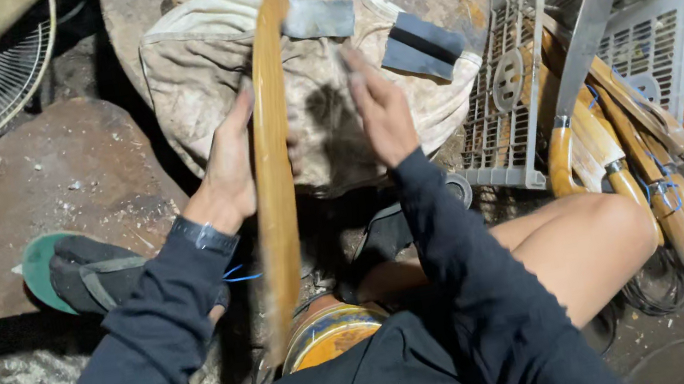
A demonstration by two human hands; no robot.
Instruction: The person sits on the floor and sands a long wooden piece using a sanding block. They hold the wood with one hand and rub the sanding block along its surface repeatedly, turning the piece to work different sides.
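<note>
- A long wooden handle with a metal blade end is held upright at frame centre, over a dirty cloth.
- The left hand is wrapped around the shaft; the right hand is open, flat, just beside it.
- A firm lower grip is judged advisable.
- Motion blur obscures the handle's lower end; contact of the right palm cannot be told.

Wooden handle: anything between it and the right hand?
Nothing visible. The left hand grips the long wooden handle mid-length; the right hand is open beside it, with only a clear gap over the dirty cloth between them.
</note>
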